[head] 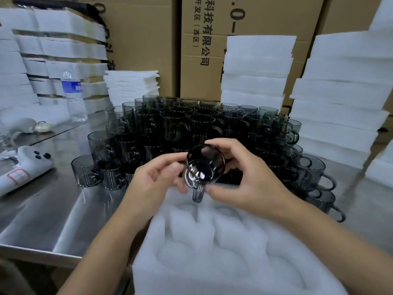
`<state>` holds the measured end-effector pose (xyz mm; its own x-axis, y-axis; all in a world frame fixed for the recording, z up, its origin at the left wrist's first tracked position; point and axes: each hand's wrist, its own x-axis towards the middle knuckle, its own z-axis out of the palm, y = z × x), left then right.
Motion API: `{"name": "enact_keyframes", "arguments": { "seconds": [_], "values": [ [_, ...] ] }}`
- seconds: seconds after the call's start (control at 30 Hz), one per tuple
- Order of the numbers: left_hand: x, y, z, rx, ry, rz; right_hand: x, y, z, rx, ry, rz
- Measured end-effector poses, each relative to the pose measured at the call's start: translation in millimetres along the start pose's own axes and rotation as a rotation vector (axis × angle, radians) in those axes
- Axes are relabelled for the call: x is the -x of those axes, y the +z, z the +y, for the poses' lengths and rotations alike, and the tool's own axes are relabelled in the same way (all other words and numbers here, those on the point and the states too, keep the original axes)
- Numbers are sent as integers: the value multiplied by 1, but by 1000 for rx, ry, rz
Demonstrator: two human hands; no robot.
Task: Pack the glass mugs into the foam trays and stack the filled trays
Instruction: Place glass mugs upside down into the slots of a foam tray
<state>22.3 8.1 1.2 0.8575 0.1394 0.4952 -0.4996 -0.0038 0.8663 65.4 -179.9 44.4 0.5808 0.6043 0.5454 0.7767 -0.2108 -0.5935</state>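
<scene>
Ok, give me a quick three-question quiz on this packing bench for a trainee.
1. True or false: the foam tray at the near edge already holds mugs.
2. The held mug has its handle pointing: A) up, B) down toward the tray, C) left.
3. Fill in: the water bottle stands to the ___ of the mug stack.
Key: 1 false; 2 B; 3 left.

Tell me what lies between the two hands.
In the head view, one dark glass mug, gripped by the left hand and right hand above the foam tray.
</scene>
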Motion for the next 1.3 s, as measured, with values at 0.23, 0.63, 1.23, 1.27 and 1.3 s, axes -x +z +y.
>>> {"name": "enact_keyframes", "arguments": {
  "seconds": [0.23,0.63,1.23,1.27,1.3],
  "values": [
    [2,-8,-3,121,-10,-65,-9,4,-7,-124,147,-259],
    [2,-2,-1,-99,59,-54,-1,12,-4,-83,149,-226],
    [6,-4,-1,-126,46,-93,-1,11,3,177,163,-304],
    [6,-5,-1,-129,47,-101,-2,11,3,204,161,-309],
    [7,-5,0,-134,48,-113,-2,11,2,219,156,-316]
  ]
}}
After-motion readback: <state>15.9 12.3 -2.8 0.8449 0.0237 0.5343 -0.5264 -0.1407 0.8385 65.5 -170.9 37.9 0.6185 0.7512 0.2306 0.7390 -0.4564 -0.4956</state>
